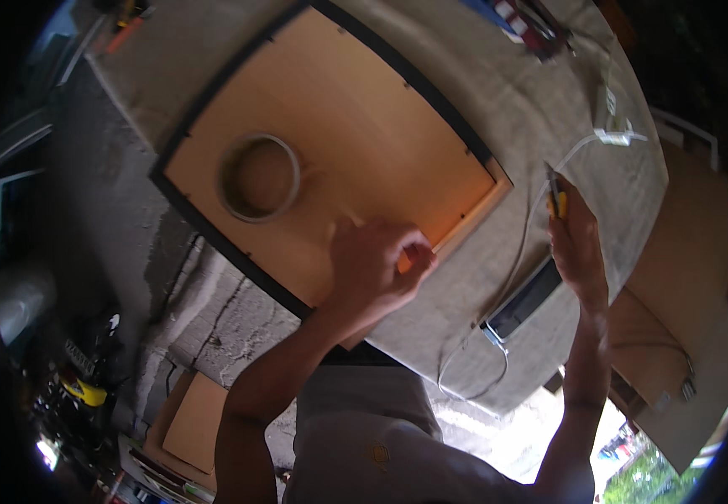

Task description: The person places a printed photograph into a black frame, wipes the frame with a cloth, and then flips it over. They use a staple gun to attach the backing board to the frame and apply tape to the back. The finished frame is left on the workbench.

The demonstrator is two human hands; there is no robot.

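My right hand [578, 244] is closed around a utility knife [559, 200] with a yellow-and-dark handle, its tip pointing away from me. It is held above the cloth, to the right of a light wooden panel [356, 126]. Black edging [439, 101] runs along most of the panel's border, while the edge nearest my hands shows bare wood. My left hand [377, 265] is over that near edge with its fingers curled together. Whatever lies between them is hidden, apart from a small orange patch. A wide round ring [297, 181], like a roll of tape, rests on the panel's left part.
A tan cloth [431, 336] covers the table. On it lie a long black bar [522, 302] and a white cord [507, 365]. Dark red and blue items [532, 29] are at the far edge. Cardboard [683, 227] stands at right, a box [192, 420] at lower left.
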